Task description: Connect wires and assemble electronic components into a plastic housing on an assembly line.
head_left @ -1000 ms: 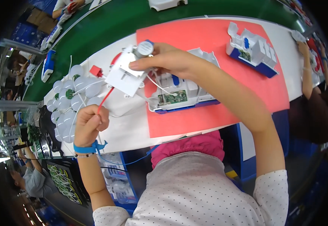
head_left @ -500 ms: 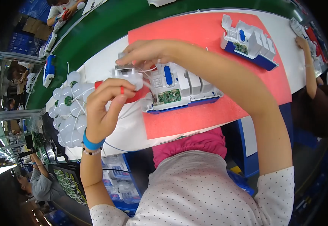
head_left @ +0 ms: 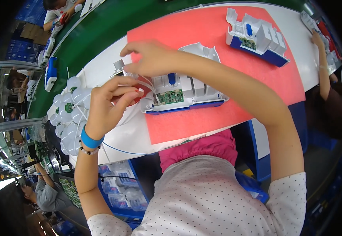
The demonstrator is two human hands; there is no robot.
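Observation:
My left hand (head_left: 110,102) is closed in a pinch, with a small white connector (head_left: 140,90) showing at its fingertips. Beyond it my right hand (head_left: 149,59) has its fingers apart, the index stretched out, and it seems to hold nothing. Just left of its thumb is a grey metal part (head_left: 118,65) on a white piece. White wires (head_left: 146,81) run from beneath my right hand toward a white and blue housing (head_left: 196,103). In this housing lies a green circuit board (head_left: 170,96). Something red beside my left fingertips is partly hidden.
A second white and blue housing (head_left: 261,41) stands at the back right of the pink mat (head_left: 186,128). Several white bulb-like domes (head_left: 70,118) with wires crowd the left side. Past the table runs a green conveyor (head_left: 96,31). Other people work at both sides.
My right hand has let go of the white piece with the metal part and opened its fingers. My left fingers now pinch the small connector, and the view has shifted slightly.

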